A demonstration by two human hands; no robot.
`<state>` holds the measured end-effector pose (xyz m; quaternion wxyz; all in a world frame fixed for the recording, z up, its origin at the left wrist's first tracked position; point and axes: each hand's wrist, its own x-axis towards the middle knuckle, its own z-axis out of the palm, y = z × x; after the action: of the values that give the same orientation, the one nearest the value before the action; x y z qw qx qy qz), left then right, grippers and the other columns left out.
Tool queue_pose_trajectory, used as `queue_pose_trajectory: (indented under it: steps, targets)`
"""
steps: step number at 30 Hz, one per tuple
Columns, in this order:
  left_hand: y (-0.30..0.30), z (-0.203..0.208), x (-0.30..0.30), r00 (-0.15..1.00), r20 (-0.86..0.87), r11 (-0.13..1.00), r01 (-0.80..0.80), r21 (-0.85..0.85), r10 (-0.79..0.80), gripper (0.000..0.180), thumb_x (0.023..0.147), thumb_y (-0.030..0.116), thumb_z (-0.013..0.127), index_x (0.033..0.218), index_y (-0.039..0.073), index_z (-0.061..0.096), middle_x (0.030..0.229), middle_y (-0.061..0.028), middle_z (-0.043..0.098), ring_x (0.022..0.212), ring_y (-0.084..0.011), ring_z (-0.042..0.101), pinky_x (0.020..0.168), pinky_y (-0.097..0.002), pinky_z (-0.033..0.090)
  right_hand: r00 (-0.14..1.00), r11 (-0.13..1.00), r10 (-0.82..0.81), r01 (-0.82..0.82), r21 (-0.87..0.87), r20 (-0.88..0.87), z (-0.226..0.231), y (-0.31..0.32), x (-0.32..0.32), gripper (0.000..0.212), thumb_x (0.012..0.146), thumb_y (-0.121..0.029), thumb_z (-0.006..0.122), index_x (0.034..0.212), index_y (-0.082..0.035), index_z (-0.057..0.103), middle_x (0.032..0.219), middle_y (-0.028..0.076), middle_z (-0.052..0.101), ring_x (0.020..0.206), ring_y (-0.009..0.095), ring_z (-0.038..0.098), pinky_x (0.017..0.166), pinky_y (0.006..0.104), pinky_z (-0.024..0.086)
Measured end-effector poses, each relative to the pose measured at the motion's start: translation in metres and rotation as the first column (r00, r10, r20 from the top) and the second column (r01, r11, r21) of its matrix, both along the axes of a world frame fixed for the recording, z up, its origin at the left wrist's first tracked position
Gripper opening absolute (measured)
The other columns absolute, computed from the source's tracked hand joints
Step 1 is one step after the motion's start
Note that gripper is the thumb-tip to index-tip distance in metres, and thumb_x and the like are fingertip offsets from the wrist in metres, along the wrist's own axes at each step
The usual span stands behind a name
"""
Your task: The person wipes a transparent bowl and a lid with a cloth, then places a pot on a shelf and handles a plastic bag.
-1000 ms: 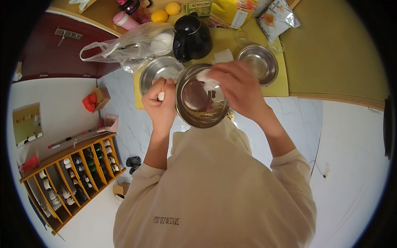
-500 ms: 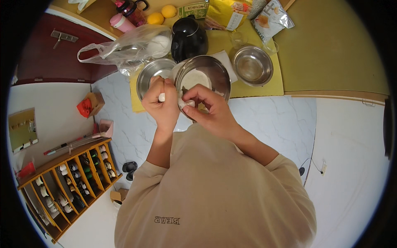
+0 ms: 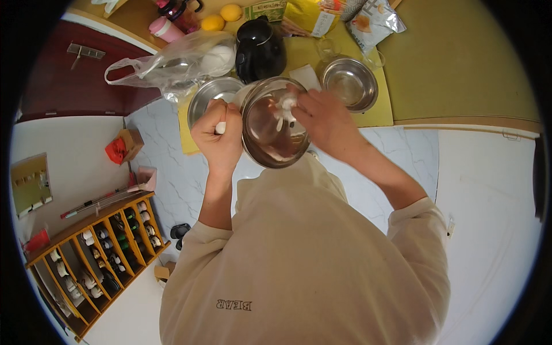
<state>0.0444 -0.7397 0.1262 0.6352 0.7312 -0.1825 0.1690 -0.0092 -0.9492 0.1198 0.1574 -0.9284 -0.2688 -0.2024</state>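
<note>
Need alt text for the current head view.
A person's left hand holds a metal pot, while the right hand, blurred, holds a crumpled white wad inside it. Beyond, a black kettle and two metal bowls stand on a yellow surface.

2 yellow fruits (image 3: 213,23) lie near a pink bottle (image 3: 166,29).

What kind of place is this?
Probably a room in someone's home, maybe near an entrance. There's a wooden rack holding lots of shoes, a dark red door, and yellow fruit near the kitchen things.
</note>
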Motion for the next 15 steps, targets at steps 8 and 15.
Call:
queue_pose_trajectory:
  steps: [8,15]
  targets:
    - [-0.01,0.0,-0.005,0.98,0.181,0.996,-0.089,0.003,0.087,0.03,0.075,-0.014,0.053,0.059,0.0,0.032,0.056,-0.0057,0.03,0.056,-0.0165,0.025,0.055,-0.031,0.025,0.725,0.457,0.329,0.438,0.774,-0.605,0.017,0.064,-0.044,0.008,0.084,-0.002,0.066,0.09,-0.001,0.062,0.085,0.007,0.059,0.067,0.017,0.059,0.056,0.0307,0.046]
    - [-0.003,0.001,0.002,0.996,0.068,0.992,-0.048,-0.118,0.057,0.031,0.079,-0.013,0.053,0.059,0.001,0.034,0.058,-0.002,0.033,0.059,-0.0132,0.026,0.056,-0.0289,0.025,0.845,0.676,0.261,0.186,0.713,-0.467,0.025,0.033,-0.047,0.009,0.083,0.003,0.064,0.093,0.0,0.063,0.089,0.006,0.058,0.081,0.017,0.056,0.069,0.0284,0.044]
